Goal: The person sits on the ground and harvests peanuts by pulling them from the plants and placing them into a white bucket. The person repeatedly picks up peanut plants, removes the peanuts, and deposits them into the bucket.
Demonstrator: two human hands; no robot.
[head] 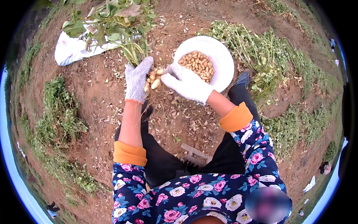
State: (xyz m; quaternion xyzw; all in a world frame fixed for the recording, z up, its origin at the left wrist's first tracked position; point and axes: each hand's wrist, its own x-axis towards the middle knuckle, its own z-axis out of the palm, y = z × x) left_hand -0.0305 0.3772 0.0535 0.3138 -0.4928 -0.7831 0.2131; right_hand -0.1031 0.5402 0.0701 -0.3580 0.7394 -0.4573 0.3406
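Note:
My left hand [137, 78], in a pale knitted work glove, is closed around the stems of a peanut plant [131, 51]. Its leafy top points away from me, and a cluster of peanut pods [154, 79] with thin roots hangs beside my fingers. My right hand [188, 83], gloved too, is at the right edge of that cluster, thumb and fingers apart; whether a fingertip touches a pod cannot be told. Beyond it stands a white plastic bucket [226, 64], partly covered by the hand, with many loose peanuts [198, 63] on its bottom.
A white sack [71, 50] lies on the soil at upper left. Heaps of pulled plants lie left [57, 112] and right [268, 53]. Between my legs is a small wooden stool [195, 152]. My shoe [244, 78] is beside the bucket. Other people are small at the far edges.

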